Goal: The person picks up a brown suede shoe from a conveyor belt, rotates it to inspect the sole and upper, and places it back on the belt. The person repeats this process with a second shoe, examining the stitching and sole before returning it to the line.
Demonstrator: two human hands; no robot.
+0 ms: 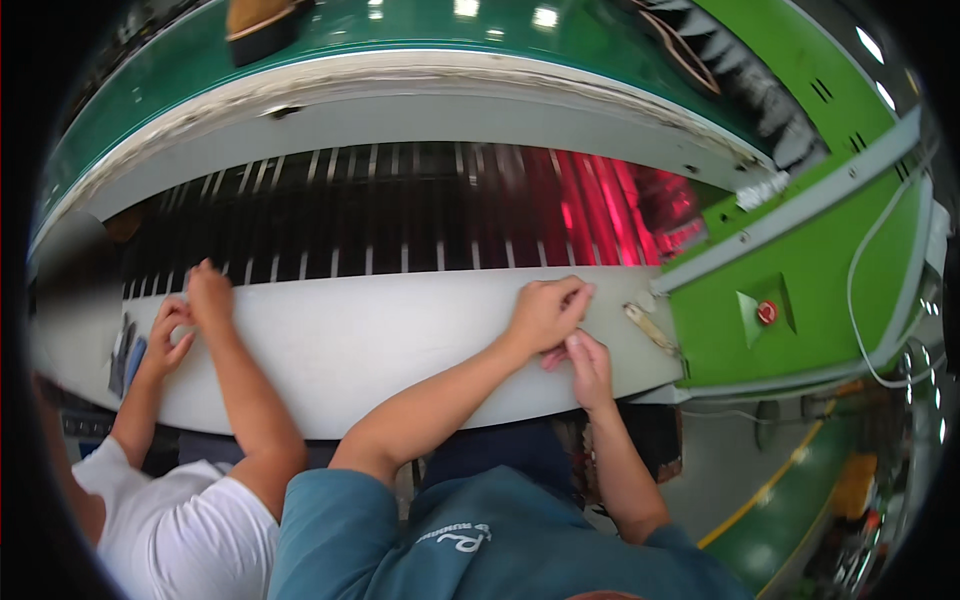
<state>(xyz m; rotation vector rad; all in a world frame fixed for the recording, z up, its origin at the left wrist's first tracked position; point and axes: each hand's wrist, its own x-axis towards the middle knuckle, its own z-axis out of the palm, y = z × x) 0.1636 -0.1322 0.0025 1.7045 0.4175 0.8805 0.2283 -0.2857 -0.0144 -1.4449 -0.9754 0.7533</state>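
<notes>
My left hand (543,317) is closed above the right part of the pale work ledge (400,330), its fingers curled in. Just below it and close against it is my right hand (591,372), with thumb and fingers bent toward each other. Whatever the two hands hold, if anything, is hidden or too small to make out. To the right of my hands lies a slim tool with a beige handle (648,326). Beyond the ledge runs a bed of dark slats (400,210), lit red at its right end.
A co-worker in a white shirt (180,530) works at my left, both hands (210,297) over the ledge. Blue-handled tools (133,358) lie there. A green machine panel (810,330) with a red button (766,313) stands right. A brown shoe-like piece (262,28) sits on the far green surface.
</notes>
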